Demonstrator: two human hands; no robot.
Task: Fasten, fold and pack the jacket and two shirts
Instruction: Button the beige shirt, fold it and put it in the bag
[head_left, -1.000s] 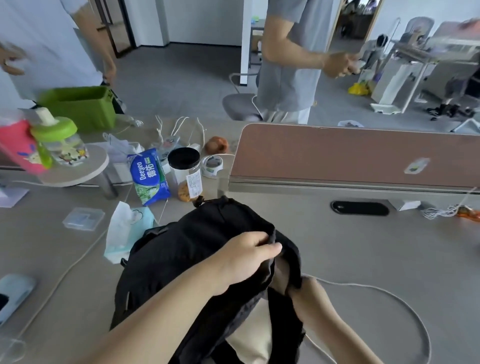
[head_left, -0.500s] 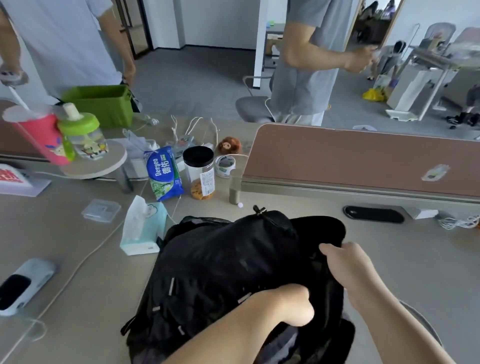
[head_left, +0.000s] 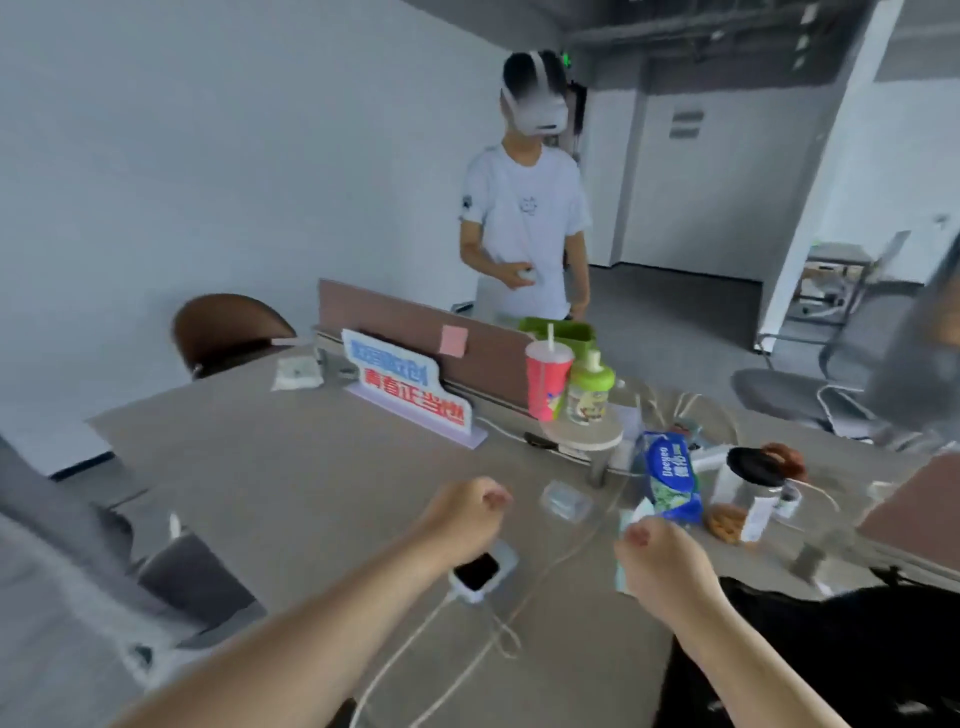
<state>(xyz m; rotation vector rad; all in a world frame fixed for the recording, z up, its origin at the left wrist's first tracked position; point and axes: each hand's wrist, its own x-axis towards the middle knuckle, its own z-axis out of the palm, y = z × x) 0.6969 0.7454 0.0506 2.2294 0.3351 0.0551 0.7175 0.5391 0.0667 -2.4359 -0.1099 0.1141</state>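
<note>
Both hands are up over the table (head_left: 291, 467) now, left hand (head_left: 465, 512) and right hand (head_left: 657, 561) each curled into a loose fist with nothing in them. The black backpack (head_left: 831, 654) sits at the bottom right corner. No jacket or shirts visible anywhere, so my guess is they're packed and it's basically done.

Your grey table (head_left: 291, 467) carries a phone (head_left: 478, 571) on a white charger near the front edge, cables trailing off it. A sign (head_left: 410, 395) stands along the brown divider at the back; a black backpack (head_left: 831, 654) fills the front right corner.
</note>
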